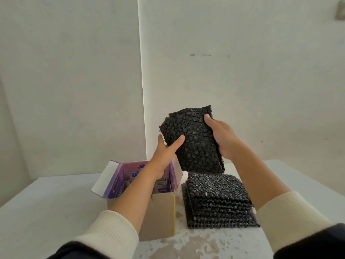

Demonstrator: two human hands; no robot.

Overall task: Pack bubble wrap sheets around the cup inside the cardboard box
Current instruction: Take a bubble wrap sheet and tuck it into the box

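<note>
Held aloft over a white table (46, 202): one black bubble wrap sheet (192, 141), gripped on two sides. Right hand (223, 139) clamped on the sheet's 3 o'clock edge, thumb on the near face, fingers hidden behind. Left hand (164, 156) pinching the 8 o'clock corner, thumb pressed against the bubbled front, forefinger raised beside the edge. Cream ribbed cuffs under dark sleeves on both forearms.

Directly below the sheet, at 6 o'clock from it: a stack of black bubble wrap sheets (217, 200), slightly fanned, resting on the table. Just beside the stack, at its 9 o'clock: an open cardboard box (158, 215), plain brown outside, purple printed flaps (115, 182) standing up. Left forearm crossing over the box opening, hiding most of the interior; cup not visible. Table paint flaked and patchy at the near edge. Bare pale wall (242, 62) behind.
</note>
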